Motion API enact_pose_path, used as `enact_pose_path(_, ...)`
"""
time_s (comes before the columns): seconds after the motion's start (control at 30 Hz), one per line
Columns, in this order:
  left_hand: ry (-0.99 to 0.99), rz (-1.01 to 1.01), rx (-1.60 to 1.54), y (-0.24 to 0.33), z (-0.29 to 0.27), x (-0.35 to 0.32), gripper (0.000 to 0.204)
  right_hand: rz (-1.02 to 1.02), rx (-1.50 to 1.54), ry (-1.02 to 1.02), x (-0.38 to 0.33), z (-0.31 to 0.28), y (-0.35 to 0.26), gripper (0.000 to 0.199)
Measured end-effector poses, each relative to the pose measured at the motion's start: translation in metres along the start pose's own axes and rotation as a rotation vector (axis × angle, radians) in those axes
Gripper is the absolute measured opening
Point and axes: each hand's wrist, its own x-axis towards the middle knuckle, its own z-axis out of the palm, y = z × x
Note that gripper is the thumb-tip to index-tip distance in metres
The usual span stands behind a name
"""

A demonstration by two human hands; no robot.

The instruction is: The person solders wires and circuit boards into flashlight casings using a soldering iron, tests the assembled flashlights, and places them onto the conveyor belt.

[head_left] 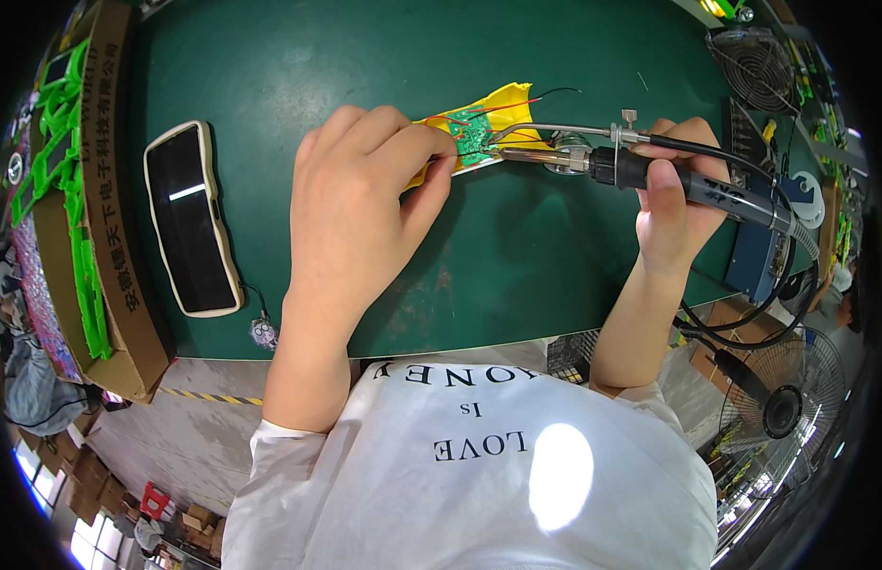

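My right hand (pixel 677 195) is wrapped round a black soldering iron (pixel 631 171) with a thin metal solder-feed tube (pixel 565 127) clamped along it. Its tip meets the right edge of a small green circuit board (pixel 473 122). The board lies in a yellow plastic shell (pixel 513 106), with red wires (pixel 506 107) running across it. My left hand (pixel 351 195) covers the shell's left end, thumb and forefinger pinching a thin black wire (pixel 471 153) beside the iron's tip. A round silver metal piece (pixel 569 161) sits partly hidden behind the iron.
On the left of the green table (pixel 270 57) lies a phone (pixel 188 218) in a pale case. Farther left stands a cardboard box (pixel 123 237) with bright green plastic parts. A blue unit (pixel 759 252) and looping black cable (pixel 745 337) are at right, near a standing fan (pixel 783 410).
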Motion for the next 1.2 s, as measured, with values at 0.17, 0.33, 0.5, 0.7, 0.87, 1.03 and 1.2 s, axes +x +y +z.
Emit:
enact_pose_path(0.17,0.003,0.003,-0.009,-0.0005,0.0002,0.0003,0.01,-0.007,0.016,-0.005,0.0004,-0.0009,-0.0005,0.004)
enact_pose_path(0.33,-0.005,-0.005,-0.02,0.0001,-0.0001,0.0016,0.01,-0.031,0.005,-0.002,0.0012,-0.0009,0.0011,0.005)
enact_pose_path(0.5,-0.001,-0.004,-0.029,-0.0001,0.0005,0.0016,0.01,-0.026,0.007,-0.025,0.0009,-0.0008,0.0006,0.005)
enact_pose_path(0.7,0.0,-0.024,-0.047,-0.0004,0.0022,-0.0014,0.011,-0.073,0.024,-0.042,0.0014,0.0015,-0.0006,0.005)
enact_pose_path(0.87,-0.033,-0.013,-0.035,0.0013,0.0001,0.0004,0.01,-0.076,0.017,-0.04,0.0004,0.0009,-0.0003,0.007)
enact_pose_path(1.03,-0.035,-0.013,-0.04,0.001,-0.0001,0.0005,0.011,-0.091,0.002,-0.046,0.0009,0.0011,-0.0002,0.006)
enact_pose_path(1.2,-0.041,-0.016,-0.045,0.0012,-0.0004,0.0005,0.011,-0.096,0.001,-0.043,0.0013,0.0007,0.0011,0.006)
